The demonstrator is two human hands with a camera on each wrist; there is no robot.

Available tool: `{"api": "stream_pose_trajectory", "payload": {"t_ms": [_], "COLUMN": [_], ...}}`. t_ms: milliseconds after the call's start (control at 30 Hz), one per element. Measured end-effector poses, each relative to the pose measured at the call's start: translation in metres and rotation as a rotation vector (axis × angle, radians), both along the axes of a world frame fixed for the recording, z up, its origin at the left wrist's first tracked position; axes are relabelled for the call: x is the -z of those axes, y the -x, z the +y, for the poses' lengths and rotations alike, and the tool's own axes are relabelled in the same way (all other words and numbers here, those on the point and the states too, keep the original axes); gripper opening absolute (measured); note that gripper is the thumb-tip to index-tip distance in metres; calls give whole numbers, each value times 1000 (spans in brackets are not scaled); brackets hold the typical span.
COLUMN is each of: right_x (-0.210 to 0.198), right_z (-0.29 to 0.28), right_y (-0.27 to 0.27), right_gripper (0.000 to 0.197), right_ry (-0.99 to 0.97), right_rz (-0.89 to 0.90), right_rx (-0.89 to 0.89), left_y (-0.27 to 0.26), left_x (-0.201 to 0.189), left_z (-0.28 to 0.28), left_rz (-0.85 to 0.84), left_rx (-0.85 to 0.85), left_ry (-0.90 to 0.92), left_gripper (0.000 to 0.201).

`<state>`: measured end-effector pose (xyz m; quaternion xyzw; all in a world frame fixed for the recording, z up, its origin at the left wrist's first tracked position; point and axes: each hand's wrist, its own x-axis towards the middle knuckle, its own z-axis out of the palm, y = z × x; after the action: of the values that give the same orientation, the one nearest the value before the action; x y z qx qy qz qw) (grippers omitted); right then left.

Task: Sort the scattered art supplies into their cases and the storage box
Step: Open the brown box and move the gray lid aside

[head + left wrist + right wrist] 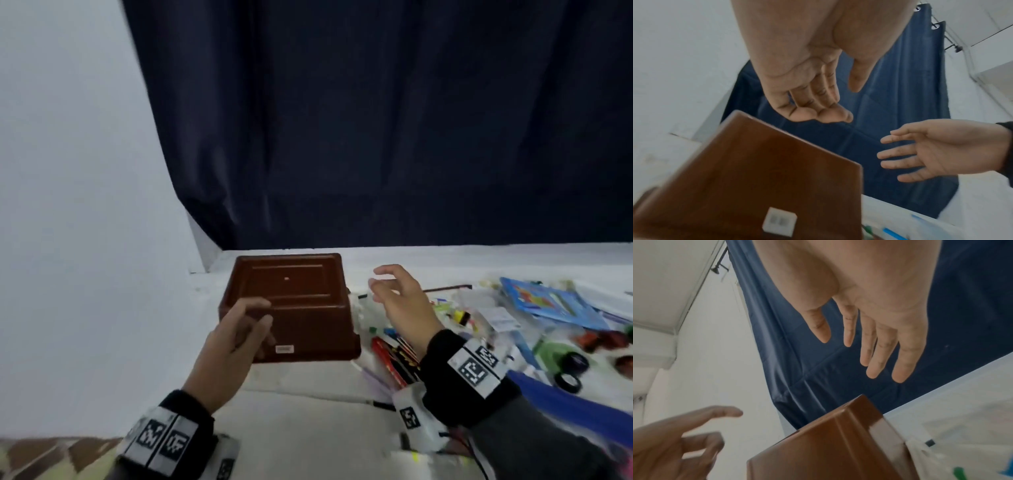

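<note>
A brown plastic storage box sits upside down on the white table, its base facing up and a small white label on its near wall; the box also shows in both wrist views. My left hand hovers over the box's near left corner with loosely curved fingers, holding nothing. My right hand floats just right of the box with relaxed, spread fingers, also holding nothing. Scattered art supplies lie to the right: a red pencil box, markers and a blue booklet.
A dark blue curtain hangs behind the table and a white wall stands at the left. Black tape rolls and a blue sheet lie at the right. Bare white tablecloth spreads in front of the box.
</note>
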<state>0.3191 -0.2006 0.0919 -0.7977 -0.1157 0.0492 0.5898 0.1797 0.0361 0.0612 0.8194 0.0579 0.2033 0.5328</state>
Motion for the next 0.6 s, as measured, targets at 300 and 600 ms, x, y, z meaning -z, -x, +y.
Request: {"api": "stream_pose_trajectory", "payload": {"t_ms": [300,600], "right_x": [32,48], "right_z": [78,65], "right_y": [-47,-39], "right_gripper": [65,67], "right_ry": [291,95], "right_rz": [133,150], "right_rx": [-149,-126], "left_y": [-71,-58], "left_x": [11,23], "left_z": [74,81], "left_rz": [320,242], "left_rx": [-347,-141], "left_ry": [-415,-53], "left_gripper": [44,73]}}
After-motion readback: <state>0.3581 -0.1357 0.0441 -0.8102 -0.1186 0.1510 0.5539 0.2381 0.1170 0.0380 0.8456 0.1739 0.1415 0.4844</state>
